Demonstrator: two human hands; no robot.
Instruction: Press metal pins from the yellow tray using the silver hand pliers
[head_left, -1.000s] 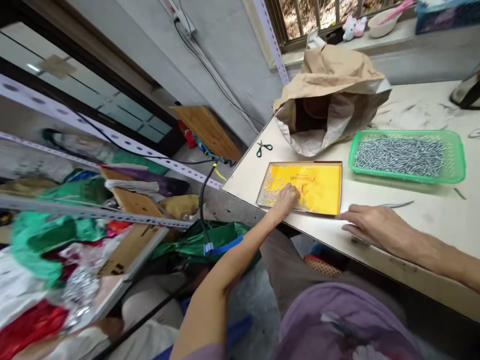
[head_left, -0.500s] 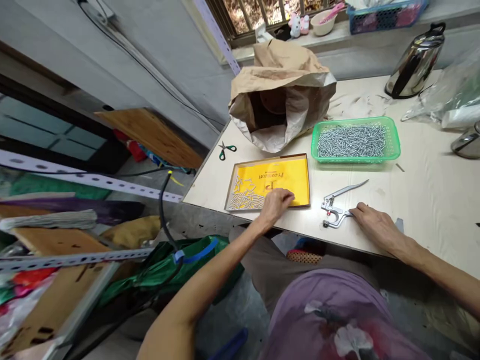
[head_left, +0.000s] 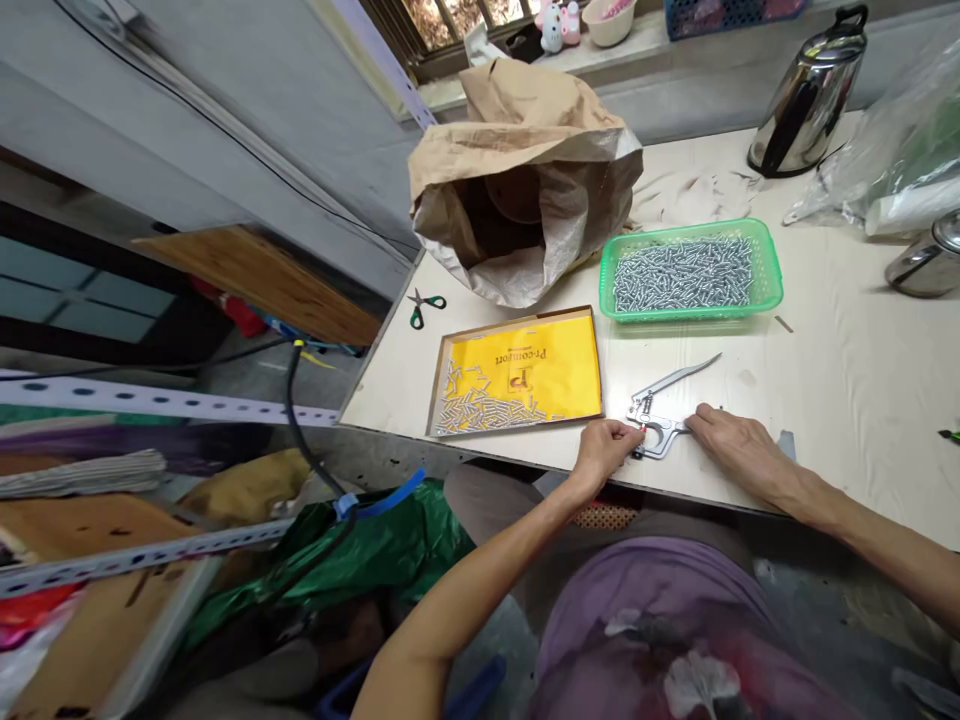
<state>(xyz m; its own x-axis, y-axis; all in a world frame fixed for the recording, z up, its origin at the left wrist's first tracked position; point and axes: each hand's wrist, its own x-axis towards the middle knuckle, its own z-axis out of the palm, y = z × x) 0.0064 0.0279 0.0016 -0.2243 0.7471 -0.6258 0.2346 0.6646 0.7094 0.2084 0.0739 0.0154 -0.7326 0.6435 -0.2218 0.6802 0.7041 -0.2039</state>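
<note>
Silver snap-fastener pliers lie at the table's front edge, their long upper handle spread away from the lower one. My right hand grips the end of the lower handle. At the jaw end, my left hand has its fingertips pinched together against the jaws; whatever they hold is too small to make out. To the left is a shallow cardboard tray lined with yellow printed material. Small silver metal pieces lie heaped along its near left side.
Behind the pliers stands a green plastic basket full of similar metal pieces. A large open brown paper bag sits behind the tray, with small scissors to its left. A steel kettle and clear plastic bag are at the back right.
My left hand has moved right from above the tray to the jaws of the pliers. My right hand keeps its hold on the handle. The view has shifted slightly.
</note>
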